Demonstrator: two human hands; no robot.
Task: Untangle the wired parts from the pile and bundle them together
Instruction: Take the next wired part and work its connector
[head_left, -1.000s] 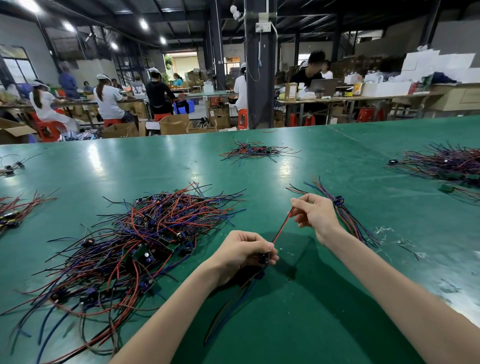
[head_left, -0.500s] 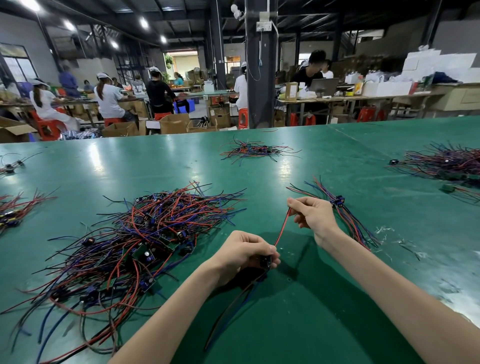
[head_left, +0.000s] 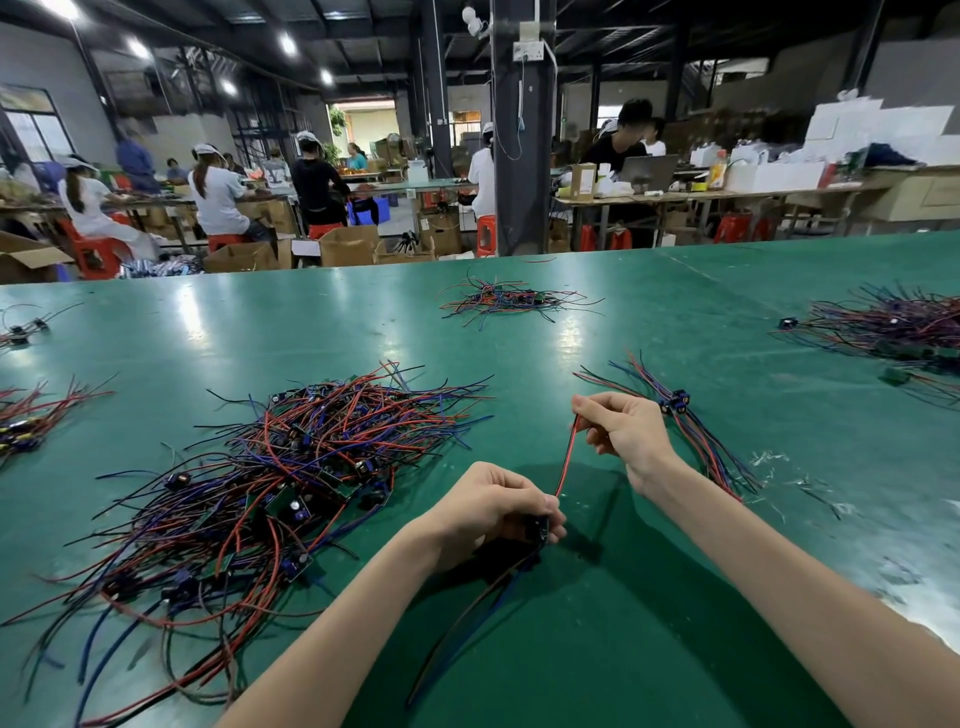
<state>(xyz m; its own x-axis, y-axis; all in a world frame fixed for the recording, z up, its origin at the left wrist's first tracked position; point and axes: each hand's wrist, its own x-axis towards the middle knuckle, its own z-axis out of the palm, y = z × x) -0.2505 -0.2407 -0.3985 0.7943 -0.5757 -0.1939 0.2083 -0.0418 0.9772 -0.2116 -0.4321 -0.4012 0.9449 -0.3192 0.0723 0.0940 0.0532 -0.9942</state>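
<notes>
Item 1, centre left of frame: the pile (head_left: 270, 483) lies on the green worktop (head_left: 649, 649), with red, blue and black leads thickly crossed over small dark parts and boards. Its lower strands are cut off at the frame's bottom left.

Item 2, lower centre: the left hand (head_left: 493, 512) has its fingers curled round a small dark component (head_left: 537, 530), clear of the pile. Black and blue leads (head_left: 467, 618) trail from it toward the bottom edge.

Item 3: a red lead (head_left: 566, 457) runs straight up from that component to the right hand (head_left: 623, 431), which pinches it between thumb and fingers.

Item 4, right of centre: the bundle (head_left: 722, 462) lies just behind the right wrist with its connectors grouped.

Assessment: the part looks light, its leads limp and prone to snagging, and the joints probably delicate. Hold it by the component body and draw the leads through the fingers; do not tug.

Not determinable: the component type, as fingers cover it; the red lead's free end; whether the bundle is tied.
</notes>
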